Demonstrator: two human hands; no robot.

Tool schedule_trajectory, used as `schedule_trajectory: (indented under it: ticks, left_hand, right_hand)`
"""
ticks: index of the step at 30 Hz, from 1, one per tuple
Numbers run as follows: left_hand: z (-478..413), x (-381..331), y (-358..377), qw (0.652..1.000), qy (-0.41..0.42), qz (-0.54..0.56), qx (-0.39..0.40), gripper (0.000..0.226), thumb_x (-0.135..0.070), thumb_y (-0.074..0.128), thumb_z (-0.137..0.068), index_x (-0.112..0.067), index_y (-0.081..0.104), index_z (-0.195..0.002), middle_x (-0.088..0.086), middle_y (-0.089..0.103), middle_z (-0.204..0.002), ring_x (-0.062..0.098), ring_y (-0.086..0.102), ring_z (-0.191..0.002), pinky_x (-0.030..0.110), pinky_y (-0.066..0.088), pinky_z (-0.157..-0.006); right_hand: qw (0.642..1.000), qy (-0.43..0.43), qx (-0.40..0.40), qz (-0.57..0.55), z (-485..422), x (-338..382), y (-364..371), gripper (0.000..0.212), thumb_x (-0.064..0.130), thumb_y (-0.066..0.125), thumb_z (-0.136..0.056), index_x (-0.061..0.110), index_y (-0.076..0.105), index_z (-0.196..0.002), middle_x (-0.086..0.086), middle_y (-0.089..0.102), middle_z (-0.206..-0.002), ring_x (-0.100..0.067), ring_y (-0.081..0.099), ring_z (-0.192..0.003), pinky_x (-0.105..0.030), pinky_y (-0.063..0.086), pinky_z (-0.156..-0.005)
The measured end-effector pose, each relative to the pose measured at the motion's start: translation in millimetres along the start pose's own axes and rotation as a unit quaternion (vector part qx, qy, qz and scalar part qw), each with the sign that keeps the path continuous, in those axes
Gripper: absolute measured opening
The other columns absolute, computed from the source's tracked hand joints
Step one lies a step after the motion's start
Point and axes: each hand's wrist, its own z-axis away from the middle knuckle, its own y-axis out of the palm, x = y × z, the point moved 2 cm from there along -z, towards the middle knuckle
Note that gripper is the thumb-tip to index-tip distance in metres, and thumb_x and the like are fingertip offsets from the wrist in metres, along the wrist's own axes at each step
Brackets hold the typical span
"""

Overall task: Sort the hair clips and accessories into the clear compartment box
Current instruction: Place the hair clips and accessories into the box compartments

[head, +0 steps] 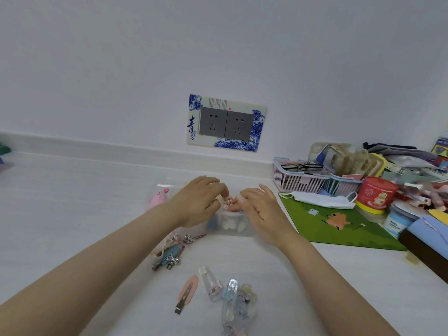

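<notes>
White tabletop (72, 202) is taking up most of the view, running back to a plain wall with a double socket (226, 122) framed in blue flowers. Off to the right a green mat (339, 226) is lying flat with a face mask (320, 199) resting on its far edge, and behind that a pink basket (294, 183) and a red tin (377, 194) are sitting in a pile of clutter. Both bare arms are reaching forward over the clear box (230, 223), which is sitting mid-table just left of the mat. The left hand (198, 202) and right hand (260, 209) are meeting above it, fingertips pinched together on a small pinkish accessory (229, 201); can't really tell what it is, too small. Closer to the camera, a bunch of metal clips (169, 253) is lying just in front of the box, then a pink clip (187, 292), a clear clip (210, 282) and a blue-ish clear clip cluster (238, 304) near the bottom edge. A pink plush thing (158, 197) is sitting left of the hands.
</notes>
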Motion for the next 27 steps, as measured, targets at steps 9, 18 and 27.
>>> schedule_trajectory:
  ticks: [9,18,27]
  left_hand:
    - [-7,-7,3,0.995,-0.005,-0.074,0.063,0.073,-0.047,0.002,-0.079,-0.019,0.054,-0.122,0.000,0.055,-0.133,0.017,0.032,-0.136,0.032,0.008,-0.114]
    - [77,-42,-11,0.999,0.007,-0.008,-0.034,0.059,-0.064,0.030,-0.085,-0.027,0.051,-0.126,-0.009,0.052,-0.132,0.009,0.038,-0.128,0.031,0.028,-0.111]
    - [123,-87,7,0.996,-0.037,0.086,-0.006,0.047,-0.068,0.062,-0.069,-0.035,0.056,-0.103,-0.024,0.047,-0.093,-0.008,0.040,-0.092,0.015,0.034,-0.083]
  right_hand:
    - [0.999,-0.012,0.033,0.039,3,5,-7,0.055,0.055,0.024,-0.090,0.029,0.071,-0.101,0.015,0.068,-0.103,0.003,0.049,-0.103,-0.035,0.026,-0.110]
    - [0.974,0.081,0.198,-0.077,63,54,-40,0.026,0.050,0.065,-0.079,0.038,0.067,-0.102,0.021,0.063,-0.111,0.009,0.052,-0.107,-0.011,0.038,-0.094]
    - [0.969,0.100,0.203,-0.097,90,61,-17,0.014,0.041,0.072,-0.075,0.029,0.069,-0.083,0.009,0.066,-0.096,-0.001,0.057,-0.098,-0.030,0.044,-0.094]
